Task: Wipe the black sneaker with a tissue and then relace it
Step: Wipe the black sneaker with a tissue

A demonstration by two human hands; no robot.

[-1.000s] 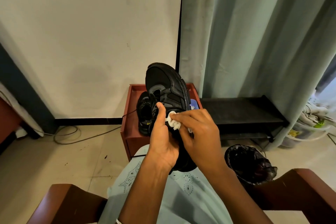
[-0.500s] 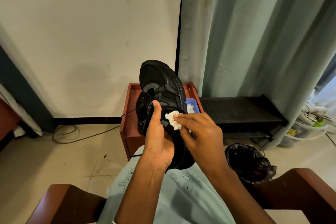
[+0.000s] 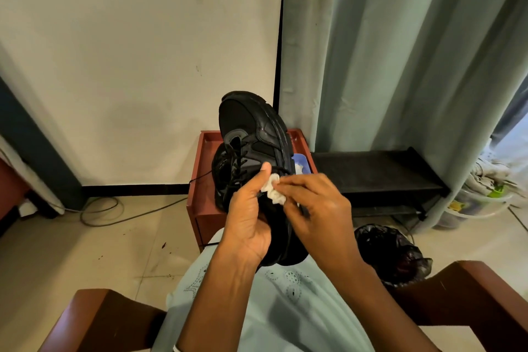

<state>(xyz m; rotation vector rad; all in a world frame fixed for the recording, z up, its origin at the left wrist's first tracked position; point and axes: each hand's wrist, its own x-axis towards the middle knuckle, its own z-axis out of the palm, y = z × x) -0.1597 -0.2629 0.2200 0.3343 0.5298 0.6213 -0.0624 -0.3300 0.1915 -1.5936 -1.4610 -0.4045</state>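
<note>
One: Since a second ago the black sneaker (image 3: 254, 134) has tipped its toe a little to the left, so more of the blue tub (image 3: 303, 160) behind it shows. The tissue (image 3: 273, 191) has hardly shifted. Agreed?

Two: Agreed. In the head view, the left hand (image 3: 248, 223) grips the sneaker from its left side near the collar. Its fingers wrap behind, out of sight, and its thumb lies upright along the upper beside the tissue.

One: And the other hand?

Two: The right hand (image 3: 317, 208) pinches the crumpled tissue between thumb and fingers. It presses the tissue on the upper at mid-shoe, just by the left thumb.

One: Where does the shoe sit?

Two: It is held in the air above the lap, heel toward the person, toe pointing away and up toward the wall, sole turned to the right. It hangs in front of the small red table (image 3: 200, 220), where a second dark shoe (image 3: 220, 177) lies.

One: So what does the next stroke turn on?

Two: The long axis runs away from the body. I judge the unwiped stretch lies beyond the fingers, toward the toe. The right hand is nearer the sole edge, so it would slide forward while the left steadies. The laces (image 3: 237, 163) are threaded in the eyelets, and relacing looks not yet begun.
</note>
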